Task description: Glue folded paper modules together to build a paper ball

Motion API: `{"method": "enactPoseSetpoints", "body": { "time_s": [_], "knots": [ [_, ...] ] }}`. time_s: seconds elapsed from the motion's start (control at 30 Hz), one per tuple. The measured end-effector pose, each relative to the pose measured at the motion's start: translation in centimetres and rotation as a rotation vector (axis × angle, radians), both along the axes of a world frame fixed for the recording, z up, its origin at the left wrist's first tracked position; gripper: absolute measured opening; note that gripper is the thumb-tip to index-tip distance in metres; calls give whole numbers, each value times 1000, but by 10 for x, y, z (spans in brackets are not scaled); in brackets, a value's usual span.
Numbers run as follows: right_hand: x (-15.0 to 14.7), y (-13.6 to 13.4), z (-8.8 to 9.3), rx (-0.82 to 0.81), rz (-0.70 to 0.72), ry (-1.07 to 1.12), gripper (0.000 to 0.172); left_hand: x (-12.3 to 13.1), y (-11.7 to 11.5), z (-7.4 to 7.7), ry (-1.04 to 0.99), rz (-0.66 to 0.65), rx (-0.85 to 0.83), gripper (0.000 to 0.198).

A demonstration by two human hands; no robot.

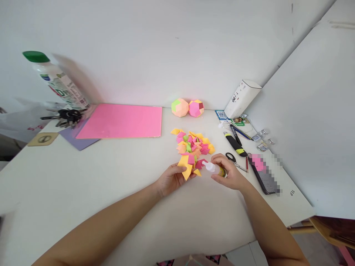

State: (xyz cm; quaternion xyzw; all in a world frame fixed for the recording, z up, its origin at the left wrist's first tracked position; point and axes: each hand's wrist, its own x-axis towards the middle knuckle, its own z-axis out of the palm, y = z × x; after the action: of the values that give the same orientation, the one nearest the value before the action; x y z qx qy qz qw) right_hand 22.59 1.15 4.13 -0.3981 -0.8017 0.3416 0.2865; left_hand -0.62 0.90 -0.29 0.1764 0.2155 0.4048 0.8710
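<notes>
My left hand (173,180) is closed on a folded paper piece (185,167) in yellow, pink and green, pinched between thumb and fingers. In my right hand (229,173) is a small white glue bottle (215,168), tilted so its nozzle points left, close to the paper piece's right side. Whether the tip touches the paper I cannot tell. Just beyond both hands lies a pile of folded paper units (192,143) in yellow, pink, green and peach. Two finished-looking paper balls, one peach and green (180,107), one pink and yellow (196,108), sit against the wall.
A pink board (122,121) lies over a purple sheet (80,140) at left, near keys (69,116) and a tall white bottle (59,81). On the right are a utility knife (235,144), scissors (235,162), a phone (263,177), small glass jars (266,145) and a white box (242,98).
</notes>
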Motion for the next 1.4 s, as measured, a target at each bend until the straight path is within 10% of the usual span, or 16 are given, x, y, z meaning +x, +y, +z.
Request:
{"method": "enactPoseSetpoints", "body": {
  "time_s": [0.4, 0.53, 0.7, 1.03, 1.4],
  "knots": [
    [9, -4, 8, -381, 71, -23, 33, -1, 0, 3, -5, -10, -57, 14],
    [13, 0, 7, -400, 131, 357, 33, -1, 0, 3, -2, -1, -35, 15],
    [20, 17, 6, -42, -352, 867, 32, -1, 0, 1, 18, 0, -28, 21],
    [9, 35, -49, -107, -552, 524, 42, -1, 0, 1, 31, -2, -18, 19],
    [17, 31, -54, -91, -618, 264, 71, -3, -1, -1, 35, -45, 39, 20]
  ]
}}
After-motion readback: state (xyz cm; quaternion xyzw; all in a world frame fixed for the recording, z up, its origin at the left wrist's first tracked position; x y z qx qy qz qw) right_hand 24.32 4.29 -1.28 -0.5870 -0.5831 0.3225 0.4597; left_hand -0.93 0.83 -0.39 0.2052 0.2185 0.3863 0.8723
